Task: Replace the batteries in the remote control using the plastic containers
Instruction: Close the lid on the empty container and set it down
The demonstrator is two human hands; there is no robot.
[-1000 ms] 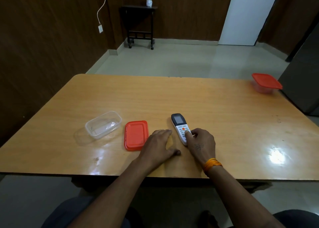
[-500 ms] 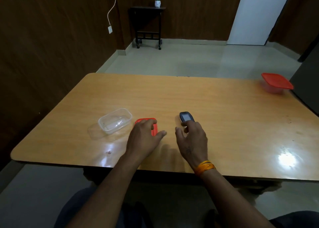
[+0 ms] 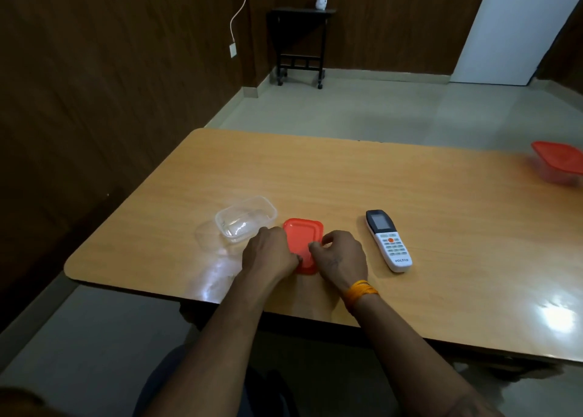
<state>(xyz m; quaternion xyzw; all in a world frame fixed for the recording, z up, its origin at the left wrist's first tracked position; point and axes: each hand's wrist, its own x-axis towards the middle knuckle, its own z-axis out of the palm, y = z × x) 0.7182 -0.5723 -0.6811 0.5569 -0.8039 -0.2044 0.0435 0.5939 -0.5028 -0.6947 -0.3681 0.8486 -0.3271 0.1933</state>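
A white remote control with a dark screen lies face up on the wooden table, untouched. Left of it lies a flat red lid. My left hand grips the lid's left near edge, and my right hand pinches its right near edge. An open, clear plastic container stands just left of the lid and looks empty. No batteries are visible.
A second clear container with a red lid sits at the table's far right edge. The table's near edge runs just below my wrists. A small black side table stands against the far wall.
My right hand let go of the remote and moved left to the red lid. My left hand shifted onto the lid's left edge. The camera view turned left.
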